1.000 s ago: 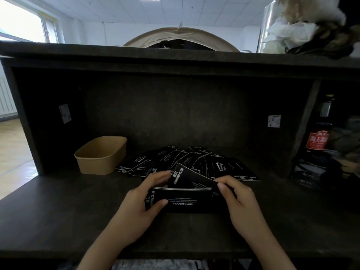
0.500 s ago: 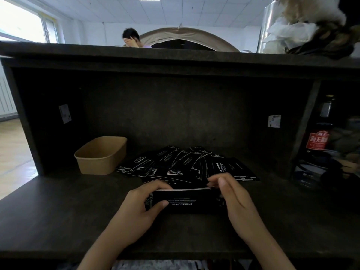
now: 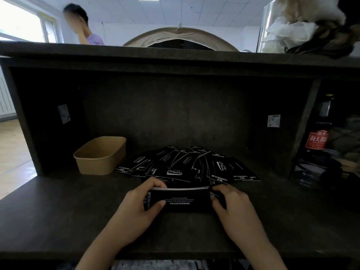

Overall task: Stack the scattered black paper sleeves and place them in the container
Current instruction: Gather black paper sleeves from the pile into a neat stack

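Room: dark counter [image 3: 58, 211] under a shelf, office w/ ceiling lights behind.
Stack: black sleeves [image 3: 181, 199] stood on edge nr front-centre, prob. to square edges.
Left hand [image 3: 136, 209]: clamped on stack's left end, thumb in front.
Right hand [image 3: 231, 205]: gripping right end.
Loose sleeves [image 3: 187, 164]: fanned just behind stack, uncollected.
Container [image 3: 100, 155]: back-left of counter, looks empty.

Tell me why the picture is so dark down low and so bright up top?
In the head view, the shelf recess sits in shadow, so the black sleeves nearly vanish; the window at upper left is washed out white; the wide lens bends the shelf's top edge; the hands show clearly.
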### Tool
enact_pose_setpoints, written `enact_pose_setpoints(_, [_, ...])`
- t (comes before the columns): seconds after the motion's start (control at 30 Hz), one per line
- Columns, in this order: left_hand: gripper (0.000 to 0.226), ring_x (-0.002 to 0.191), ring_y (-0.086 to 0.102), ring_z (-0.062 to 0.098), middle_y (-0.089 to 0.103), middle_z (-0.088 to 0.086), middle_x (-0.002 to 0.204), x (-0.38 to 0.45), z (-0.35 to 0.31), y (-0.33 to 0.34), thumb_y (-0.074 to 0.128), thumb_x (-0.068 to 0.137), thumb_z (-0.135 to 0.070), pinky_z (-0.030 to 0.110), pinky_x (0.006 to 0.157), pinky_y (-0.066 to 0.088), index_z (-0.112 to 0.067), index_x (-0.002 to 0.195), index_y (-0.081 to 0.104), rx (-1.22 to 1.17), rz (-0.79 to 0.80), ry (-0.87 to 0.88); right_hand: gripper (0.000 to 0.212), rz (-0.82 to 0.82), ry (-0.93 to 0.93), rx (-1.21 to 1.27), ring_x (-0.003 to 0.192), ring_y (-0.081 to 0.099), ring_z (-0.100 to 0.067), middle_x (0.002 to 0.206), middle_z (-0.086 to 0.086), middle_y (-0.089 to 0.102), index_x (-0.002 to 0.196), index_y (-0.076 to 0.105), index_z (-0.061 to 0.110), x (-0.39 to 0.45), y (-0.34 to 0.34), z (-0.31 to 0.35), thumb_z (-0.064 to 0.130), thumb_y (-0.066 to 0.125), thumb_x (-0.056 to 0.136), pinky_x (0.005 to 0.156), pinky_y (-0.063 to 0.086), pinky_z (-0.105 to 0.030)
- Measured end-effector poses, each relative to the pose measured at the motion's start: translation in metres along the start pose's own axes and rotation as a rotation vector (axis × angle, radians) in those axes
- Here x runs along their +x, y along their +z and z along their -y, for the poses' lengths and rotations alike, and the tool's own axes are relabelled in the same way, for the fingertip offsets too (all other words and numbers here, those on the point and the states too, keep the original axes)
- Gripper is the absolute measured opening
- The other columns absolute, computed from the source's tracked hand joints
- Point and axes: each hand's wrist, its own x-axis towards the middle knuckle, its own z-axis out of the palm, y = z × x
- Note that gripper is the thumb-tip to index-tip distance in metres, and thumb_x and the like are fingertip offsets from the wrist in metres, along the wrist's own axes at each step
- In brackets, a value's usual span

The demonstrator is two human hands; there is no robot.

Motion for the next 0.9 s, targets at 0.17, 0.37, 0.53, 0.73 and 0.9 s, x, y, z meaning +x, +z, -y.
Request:
enact_pose_setpoints(0.17, [0.022,0.092,0.061,0.001,0.061,-0.02,0.101,-0.001,-0.002,0.001,0.066,0.086,-0.012,0.008,0.072,0.045,-0.03,0.095,0.057,-0.005,0.006,-0.002,0.015,-0.211,-0.011,-0.13,0.073,0.054,-0.008,0.081,0.007,0.061,0.1,0.067,0.021,-0.003,-0.002,0.004,0.018,0.055,0.092,0.069,0.048,-0.03])
enact_pose_setpoints(0.37, [0.024,0.09,0.061,0.001,0.062,-0.019,0.099,0.0,-0.001,0.002,0.067,0.085,-0.011,0.007,0.071,0.044,-0.031,0.095,0.057,-0.011,-0.001,0.003,0.023,-0.531,0.102,-0.005,0.068,0.048,-0.01,0.073,0.01,0.051,0.1,0.065,0.018,-0.003,-0.006,-0.001,0.023,0.045,0.091,0.064,0.034,-0.026])
enact_pose_setpoints(0.53, [0.033,0.101,0.059,-0.007,0.061,-0.028,0.107,0.0,0.002,0.002,0.068,0.085,-0.014,0.004,0.08,0.043,-0.039,0.104,0.056,-0.004,0.004,-0.009,0.017,-0.493,0.162,0.368,0.059,0.056,-0.009,0.07,0.003,0.057,0.09,0.059,0.02,-0.001,-0.013,-0.006,0.021,0.043,0.096,0.054,0.041,-0.023])
enact_pose_setpoints(0.73, [0.075,0.114,0.044,-0.023,0.051,-0.037,0.122,0.0,0.003,0.002,0.069,0.084,-0.016,-0.006,0.09,0.031,-0.05,0.137,0.027,-0.017,-0.006,-0.034,0.023,0.066,0.099,0.513,0.069,0.06,-0.008,0.077,0.001,0.064,0.08,0.062,0.022,0.004,-0.012,-0.007,0.019,0.047,0.097,0.064,0.047,-0.027])
enact_pose_setpoints(0.9, [0.061,0.112,0.05,-0.017,0.058,-0.033,0.114,-0.001,0.0,0.002,0.068,0.085,-0.014,-0.005,0.088,0.033,-0.049,0.127,0.04,0.016,-0.008,0.02,0.029,0.177,-0.041,0.445,0.068,0.056,-0.005,0.074,0.003,0.06,0.076,0.063,0.028,0.002,-0.012,-0.001,0.012,0.049,0.096,0.064,0.043,-0.018])
